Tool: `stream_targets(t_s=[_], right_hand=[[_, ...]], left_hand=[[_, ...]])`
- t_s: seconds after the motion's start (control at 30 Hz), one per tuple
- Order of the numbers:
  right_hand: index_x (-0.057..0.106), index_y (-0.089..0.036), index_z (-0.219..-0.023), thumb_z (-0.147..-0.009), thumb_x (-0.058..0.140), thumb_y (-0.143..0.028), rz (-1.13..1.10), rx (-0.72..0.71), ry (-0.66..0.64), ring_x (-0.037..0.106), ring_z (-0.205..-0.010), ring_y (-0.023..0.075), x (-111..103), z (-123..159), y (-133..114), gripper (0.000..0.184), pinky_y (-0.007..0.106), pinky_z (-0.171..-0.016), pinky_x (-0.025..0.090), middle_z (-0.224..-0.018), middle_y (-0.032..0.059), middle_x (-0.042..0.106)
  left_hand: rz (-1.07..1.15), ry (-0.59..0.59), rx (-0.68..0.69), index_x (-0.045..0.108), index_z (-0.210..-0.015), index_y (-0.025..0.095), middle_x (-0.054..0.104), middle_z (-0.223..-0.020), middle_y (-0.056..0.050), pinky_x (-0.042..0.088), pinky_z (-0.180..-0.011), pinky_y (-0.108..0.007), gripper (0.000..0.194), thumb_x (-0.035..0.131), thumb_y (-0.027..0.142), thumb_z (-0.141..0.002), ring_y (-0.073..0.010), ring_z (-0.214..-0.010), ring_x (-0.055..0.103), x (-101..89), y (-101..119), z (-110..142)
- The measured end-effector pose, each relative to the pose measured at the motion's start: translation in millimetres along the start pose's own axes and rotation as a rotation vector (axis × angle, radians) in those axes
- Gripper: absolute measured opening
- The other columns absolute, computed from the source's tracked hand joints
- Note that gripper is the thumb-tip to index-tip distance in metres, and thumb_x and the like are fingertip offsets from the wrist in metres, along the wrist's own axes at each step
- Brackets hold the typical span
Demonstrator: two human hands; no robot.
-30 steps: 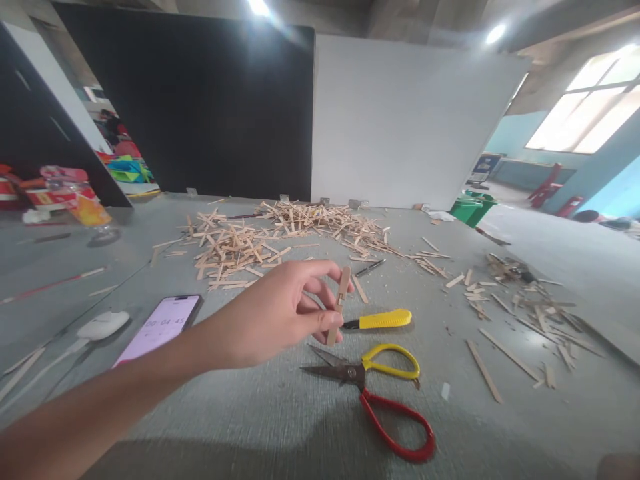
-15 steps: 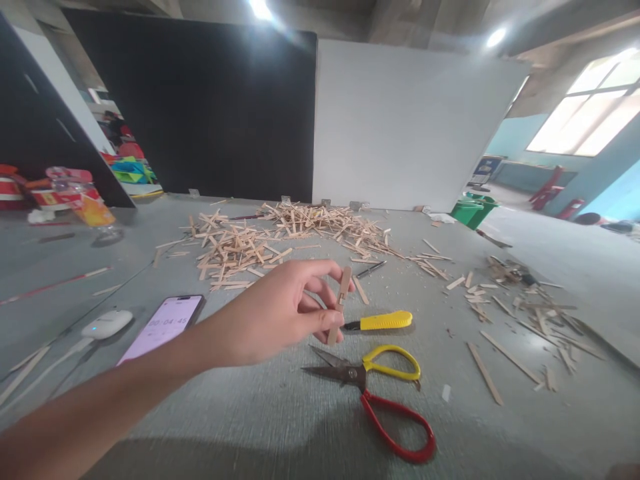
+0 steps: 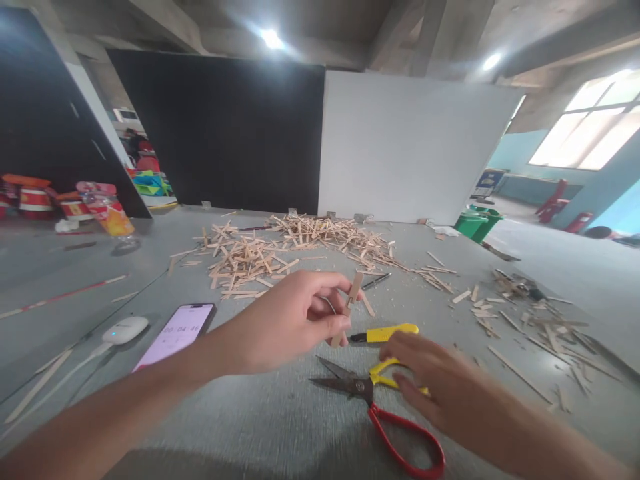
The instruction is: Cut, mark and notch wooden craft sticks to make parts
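My left hand is raised over the grey table, thumb and fingers pinched on a short wooden stick held nearly upright. My right hand has come in from the lower right and hovers with fingers spread over the scissors, which lie open with one yellow and one red handle loop. It holds nothing. Just beyond the scissors lies a yellow-handled utility knife.
A big heap of wooden sticks covers the table's far middle, and cut scraps litter the right. A phone showing a timer and a white earbud case lie at the left. Dark and white panels stand behind.
My right hand has entered from the lower right and reached over the scissors. The left hand still holds the stick. The view has tilted up a little.
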State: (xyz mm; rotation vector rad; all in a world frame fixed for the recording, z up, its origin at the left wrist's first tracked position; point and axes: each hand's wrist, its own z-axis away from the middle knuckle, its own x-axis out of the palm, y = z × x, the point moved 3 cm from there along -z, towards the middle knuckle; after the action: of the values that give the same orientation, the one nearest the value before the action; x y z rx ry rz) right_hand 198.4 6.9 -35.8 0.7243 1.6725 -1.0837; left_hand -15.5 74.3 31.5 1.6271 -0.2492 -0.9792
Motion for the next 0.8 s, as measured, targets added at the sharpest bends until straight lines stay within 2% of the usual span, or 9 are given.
stream_targets(t_s=[0.07, 0.1, 0.27, 0.37, 0.47, 0.57, 0.67, 0.73, 0.8], right_hand=[[0.072, -0.015, -0.122, -0.079, 0.060, -0.003, 0.088, 0.046, -0.232, 0.071, -0.112, 0.0339, 23.4, -1.5, 4.6, 0.046, 0.047, -0.096, 0.060, -0.124, 0.0174, 0.073], [0.071, -0.013, -0.124, -0.075, 0.061, -0.001, 0.113, 0.075, -0.271, 0.070, -0.115, 0.0352, 33.1, 0.6, 6.6, 0.051, 0.047, -0.099, 0.059, -0.126, 0.0187, 0.072], [0.074, -0.009, -0.114, -0.077, 0.060, -0.004, 0.171, 0.110, -0.274, 0.072, -0.110, 0.0374, 63.1, 11.5, 9.4, 0.040, 0.046, -0.096, 0.058, -0.123, 0.0233, 0.073], [0.071, -0.010, -0.104, -0.068, 0.064, -0.003, 0.157, 0.151, -0.259, 0.074, -0.093, 0.0356, 70.7, 9.2, 13.6, 0.037, 0.041, -0.079, 0.060, -0.107, 0.0198, 0.075], [0.062, -0.018, -0.090, -0.067, 0.064, -0.004, 0.052, 0.187, -0.144, 0.067, -0.070, 0.0249, 65.9, 1.7, 20.8, 0.027, 0.033, -0.062, 0.051, -0.087, 0.0088, 0.072], [0.057, -0.021, -0.079, -0.083, 0.065, -0.024, -0.054, 0.289, 0.011, 0.062, -0.069, 0.0231, 46.0, -4.4, 33.8, 0.009, 0.033, -0.061, 0.046, -0.078, 0.0064, 0.067], [0.064, -0.018, -0.096, -0.095, 0.052, -0.059, -0.413, 0.320, 0.039, 0.057, -0.061, 0.0206, 26.0, -1.6, 46.0, 0.043, 0.033, -0.055, 0.048, -0.072, 0.0028, 0.059], [0.064, -0.019, -0.114, -0.096, 0.044, -0.072, -0.637, 0.252, 0.026, 0.060, -0.064, 0.0219, 18.5, 5.7, 48.4, 0.059, 0.036, -0.059, 0.054, -0.077, 0.0041, 0.063], [0.066, -0.022, -0.114, -0.093, 0.043, -0.078, -0.707, 0.186, 0.072, 0.063, -0.072, 0.0241, 15.0, 15.4, 46.4, 0.064, 0.039, -0.066, 0.057, -0.086, 0.0071, 0.067]], left_hand=[[-0.029, 0.016, -0.005, 0.062, -0.110, 0.022, 0.065, -0.088, 0.001, 0.055, -0.081, -0.034, 0.015, 0.061, 0.032, -0.100, -0.0186, -0.085, 0.073, -1.0, -0.3, 2.4], [-0.040, 0.027, -0.006, 0.062, -0.112, 0.022, 0.065, -0.088, 0.001, 0.055, -0.080, -0.033, 0.017, 0.060, 0.033, -0.100, -0.0179, -0.083, 0.072, -1.5, -0.3, 3.4], [0.014, 0.080, -0.008, 0.050, -0.133, 0.030, 0.067, -0.090, 0.003, 0.056, -0.060, -0.026, 0.030, 0.052, 0.039, -0.105, -0.0150, -0.070, 0.071, -4.0, -0.3, 6.4], [0.059, 0.131, 0.008, 0.046, -0.137, 0.031, 0.064, -0.088, 0.003, 0.051, -0.046, -0.021, 0.033, 0.049, 0.042, -0.106, -0.0135, -0.065, 0.068, -6.8, -0.1, 8.5], [0.040, 0.255, 0.054, 0.055, -0.127, 0.028, 0.064, -0.087, 0.002, 0.044, -0.042, -0.017, 0.027, 0.051, 0.044, -0.105, -0.0095, -0.058, 0.061, -11.5, 3.9, 13.0], [0.011, 0.361, 0.093, 0.062, -0.111, 0.025, 0.066, -0.085, 0.002, 0.041, -0.042, -0.016, 0.024, 0.055, 0.047, -0.104, -0.0058, -0.052, 0.054, -14.7, 10.9, 17.5], [0.018, 0.399, 0.102, 0.062, -0.104, 0.025, 0.065, -0.082, 0.003, 0.040, -0.043, -0.017, 0.024, 0.055, 0.047, -0.103, -0.0053, -0.050, 0.051, -15.0, 15.5, 19.5], [0.027, 0.408, 0.100, 0.061, -0.103, 0.024, 0.064, -0.082, 0.003, 0.040, -0.044, -0.018, 0.023, 0.053, 0.047, -0.104, -0.0055, -0.051, 0.051, -14.0, 16.0, 20.1], [0.029, 0.414, 0.093, 0.059, -0.104, 0.024, 0.063, -0.080, 0.004, 0.043, -0.048, -0.019, 0.021, 0.054, 0.044, -0.104, -0.0066, -0.054, 0.053, -12.2, 14.5, 20.9]])
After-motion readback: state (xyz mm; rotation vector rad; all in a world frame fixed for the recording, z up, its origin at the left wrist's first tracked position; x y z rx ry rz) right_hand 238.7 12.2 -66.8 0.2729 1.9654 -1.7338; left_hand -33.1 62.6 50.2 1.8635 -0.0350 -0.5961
